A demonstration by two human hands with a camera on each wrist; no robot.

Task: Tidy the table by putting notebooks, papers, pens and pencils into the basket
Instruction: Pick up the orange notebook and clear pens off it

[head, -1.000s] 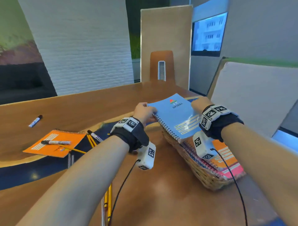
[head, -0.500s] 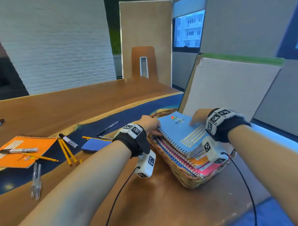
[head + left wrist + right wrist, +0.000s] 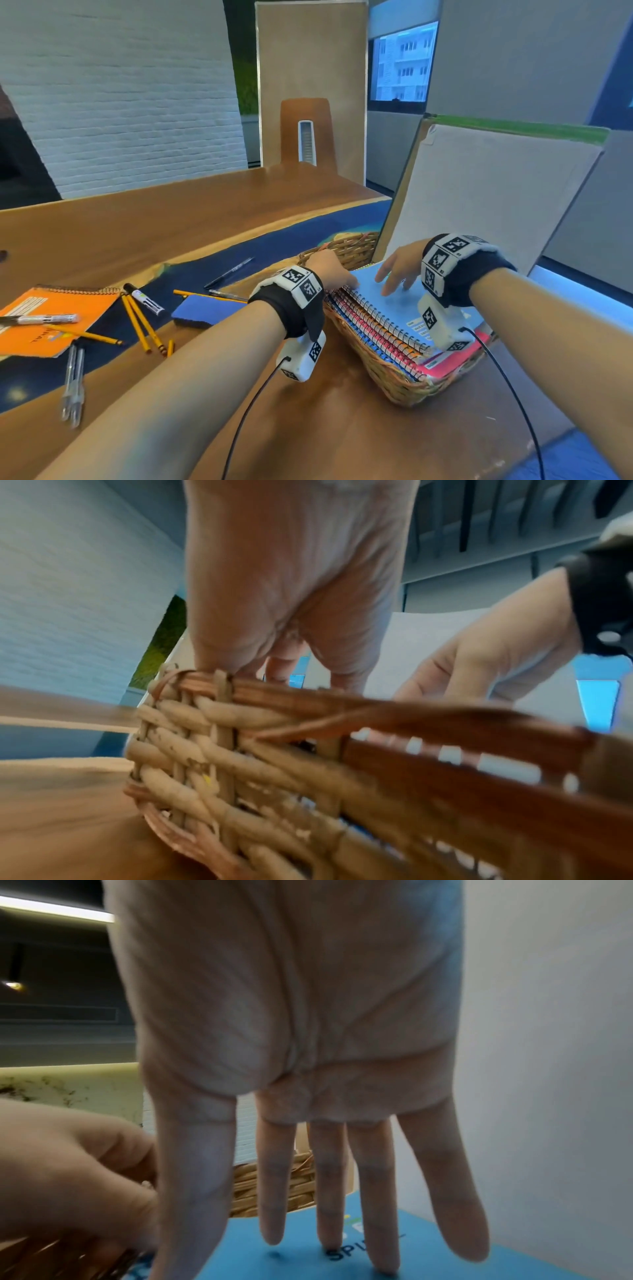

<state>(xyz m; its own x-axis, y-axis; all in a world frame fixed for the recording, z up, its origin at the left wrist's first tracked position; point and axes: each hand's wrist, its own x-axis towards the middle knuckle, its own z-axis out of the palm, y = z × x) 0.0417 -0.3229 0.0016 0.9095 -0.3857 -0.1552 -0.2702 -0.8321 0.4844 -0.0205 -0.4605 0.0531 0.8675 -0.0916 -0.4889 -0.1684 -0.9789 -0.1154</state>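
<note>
Basket: wicker, on the brown part of the worktop, in front of a leaning board.
Basket contents: a stack of spiral notebooks; a light blue notebook lies on top, its wire binding toward the left rim; red, orange and pink covers show beneath it.
Left hand: at the left rim of the basket, fingers bent down over the rim beside the binding. The left wrist view shows the fingers dropping behind the woven edge; whether they grip the rim or a notebook cannot be told.
Right hand: released, 4 fingers straight and spread, hanging over the blue cover. In the right wrist view the fingertips reach the cover near the printed word "SPIRAL"; the image is too blurred to confirm contact for every finger.
Orange notebook: flat on the worktop at far left, well apart from the basket, with a marker lying across it.
Pencils: 2 yellow pencils lie side by side just right of the orange notebook; a third lies across its lower corner.
White marker: next to the upper ends of the 2 pencils.
Clear pens: 2, near the front left edge.
Blue eraser block: between the pencils and the basket.
Dark pen: on the blue strip, behind the eraser block.
</note>
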